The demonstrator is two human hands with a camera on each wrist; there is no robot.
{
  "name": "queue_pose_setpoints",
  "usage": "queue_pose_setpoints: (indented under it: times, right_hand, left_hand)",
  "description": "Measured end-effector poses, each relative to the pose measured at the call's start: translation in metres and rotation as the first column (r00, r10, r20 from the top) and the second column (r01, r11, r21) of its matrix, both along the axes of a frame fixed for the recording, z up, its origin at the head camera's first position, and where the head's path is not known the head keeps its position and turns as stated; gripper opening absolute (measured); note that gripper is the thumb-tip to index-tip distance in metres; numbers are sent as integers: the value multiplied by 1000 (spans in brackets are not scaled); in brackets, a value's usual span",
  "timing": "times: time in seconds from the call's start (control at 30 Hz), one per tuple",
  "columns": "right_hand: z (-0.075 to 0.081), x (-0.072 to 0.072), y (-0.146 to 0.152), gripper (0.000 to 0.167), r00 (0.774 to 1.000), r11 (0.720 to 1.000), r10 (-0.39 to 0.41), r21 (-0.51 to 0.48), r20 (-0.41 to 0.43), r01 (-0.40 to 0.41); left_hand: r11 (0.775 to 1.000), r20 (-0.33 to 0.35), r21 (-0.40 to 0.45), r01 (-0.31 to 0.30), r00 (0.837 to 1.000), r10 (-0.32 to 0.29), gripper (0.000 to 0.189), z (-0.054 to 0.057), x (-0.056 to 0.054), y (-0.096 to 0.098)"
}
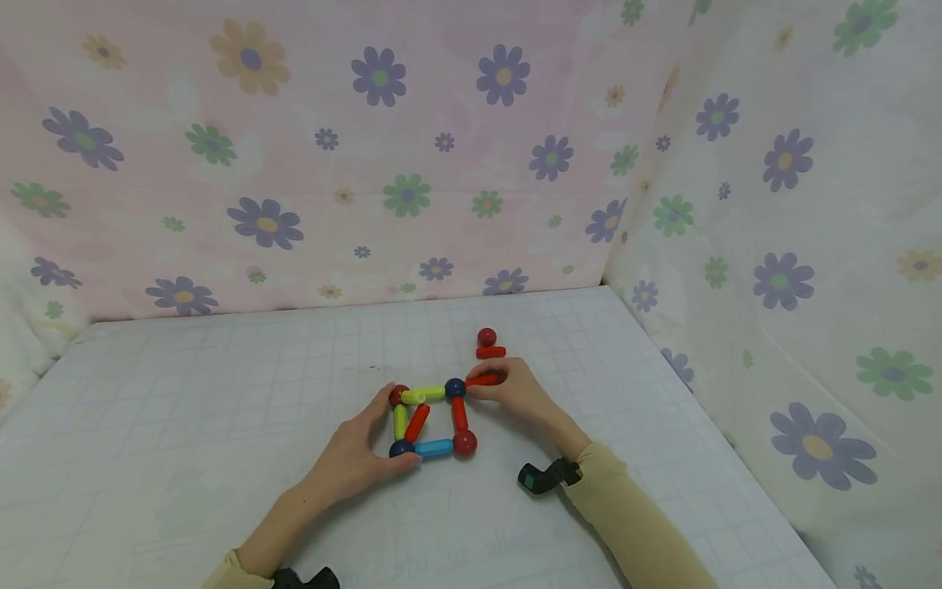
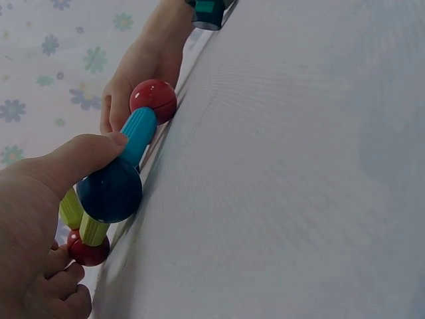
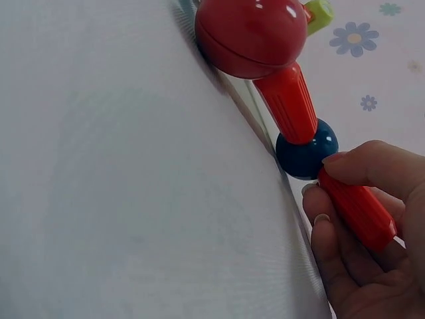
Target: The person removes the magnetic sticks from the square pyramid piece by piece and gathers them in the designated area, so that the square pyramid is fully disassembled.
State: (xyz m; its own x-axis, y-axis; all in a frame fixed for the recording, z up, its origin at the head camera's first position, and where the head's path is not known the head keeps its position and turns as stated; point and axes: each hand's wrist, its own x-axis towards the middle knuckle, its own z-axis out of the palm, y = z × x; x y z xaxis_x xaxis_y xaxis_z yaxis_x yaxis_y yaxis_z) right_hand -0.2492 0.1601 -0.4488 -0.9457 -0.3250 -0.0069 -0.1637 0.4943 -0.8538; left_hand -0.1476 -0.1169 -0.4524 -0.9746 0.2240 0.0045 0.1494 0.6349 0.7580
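Observation:
A square of magnetic rods and balls lies on the table, with dark blue balls [image 1: 455,388] and red balls [image 1: 465,442] at its corners. Its sides are two yellow-green rods, a light blue rod [image 1: 434,447] and a red rod [image 1: 459,414]. Another red rod [image 1: 417,423] and a short yellow-green rod [image 1: 414,398] slant up from the left corners. My left hand [image 1: 349,454] grips the left side, thumb by the near dark blue ball [image 2: 109,193], fingers at the far red ball [image 2: 88,247]. My right hand [image 1: 518,394] pinches a red rod [image 3: 358,207], its end against the far-right dark blue ball [image 3: 307,149].
Behind the right hand lie a loose red ball [image 1: 486,336] and a loose red rod [image 1: 491,352]. Flower-patterned curtains [image 1: 441,164] border the white table [image 1: 184,409] at the back and sides. A black wrist device [image 1: 548,476] sits at the right sleeve.

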Motion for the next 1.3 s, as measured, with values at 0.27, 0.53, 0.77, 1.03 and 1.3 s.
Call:
queue_pose_setpoints:
  times: [0.27,0.53,0.77,1.03,1.3]
  right_hand:
    - [-3,-1,0,18,1000,1000,-6,5,-24,7]
    - [-2,1,0,18,999,1000,-17,10,-43,18]
    - [0,-1,3,19,1000,1000,-24,-16,-16,24]
    - [6,-6,10,22,998,997,-54,-61,-12,53]
    - [6,-12,20,24,996,994,-72,-80,-44,69]
  left_hand:
    - [1000,2,3,-1,1000,1,108,1,0,-1]
    - [1000,0,5,4,1000,-4,108,2,1,-1]
    - [1000,8,4,2,1000,-2,108,2,1,-1]
    - [1000,22,-9,1,1000,-1,107,4,1,1]
    - [1000,10,-14,6,1000,-6,107,3,1,0]
